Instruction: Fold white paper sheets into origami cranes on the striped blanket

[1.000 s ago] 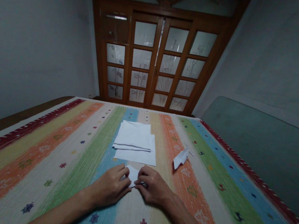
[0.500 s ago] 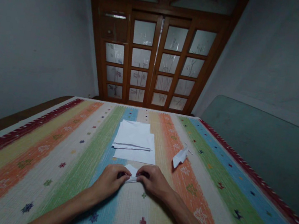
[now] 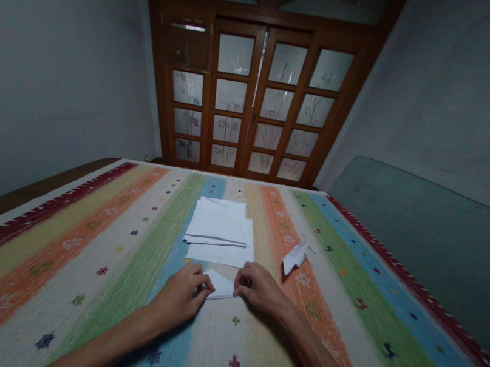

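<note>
Nearest us, at six o'clock on a striped woven cloth (image 3: 77,256), our left hand (image 3: 179,297) and right hand (image 3: 259,290) are half-closed, pinching opposite ends of a small folded white paper (image 3: 219,285). One folded paper figure (image 3: 295,257) already lies at two o'clock. At twelve o'clock, a stack of white paper sheets (image 3: 218,222) lies flat, apparently still unfolded, so more paper remains.

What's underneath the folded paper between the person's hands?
The folded white paper lies on a striped woven cloth, visible around its edges; the patch directly beneath is covered and cannot be seen.
</note>
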A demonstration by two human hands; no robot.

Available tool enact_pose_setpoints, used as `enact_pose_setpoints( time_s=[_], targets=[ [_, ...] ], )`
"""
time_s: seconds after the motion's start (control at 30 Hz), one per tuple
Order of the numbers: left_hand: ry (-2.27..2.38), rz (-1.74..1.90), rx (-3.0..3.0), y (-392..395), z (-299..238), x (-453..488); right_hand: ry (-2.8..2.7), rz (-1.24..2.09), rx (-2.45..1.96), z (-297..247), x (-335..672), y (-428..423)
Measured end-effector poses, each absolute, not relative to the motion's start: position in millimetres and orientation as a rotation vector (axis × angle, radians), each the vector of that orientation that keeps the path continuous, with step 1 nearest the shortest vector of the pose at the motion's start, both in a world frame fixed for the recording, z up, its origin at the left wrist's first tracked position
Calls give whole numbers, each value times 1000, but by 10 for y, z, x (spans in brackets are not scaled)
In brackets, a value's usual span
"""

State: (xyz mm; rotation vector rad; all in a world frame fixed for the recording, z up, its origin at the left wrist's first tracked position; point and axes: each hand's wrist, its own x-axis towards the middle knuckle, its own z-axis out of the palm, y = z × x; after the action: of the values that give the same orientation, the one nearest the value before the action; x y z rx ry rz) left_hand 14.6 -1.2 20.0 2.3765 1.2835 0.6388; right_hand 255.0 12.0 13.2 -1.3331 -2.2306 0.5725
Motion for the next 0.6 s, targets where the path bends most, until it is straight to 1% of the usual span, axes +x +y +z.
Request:
enact_pose_setpoints(
  time_s=[0.33,0.47,0.6],
  targets=[
    [1428,619,2341,27,175,276,-2223,641,-1484,160,2694,168],
    [1438,717,2360,56,140,302,-2115,699,-1500,171,2583,134],
    [1423,832,2371,71,95,276,-2023,600,-1510,128,2394,79]
  ],
)
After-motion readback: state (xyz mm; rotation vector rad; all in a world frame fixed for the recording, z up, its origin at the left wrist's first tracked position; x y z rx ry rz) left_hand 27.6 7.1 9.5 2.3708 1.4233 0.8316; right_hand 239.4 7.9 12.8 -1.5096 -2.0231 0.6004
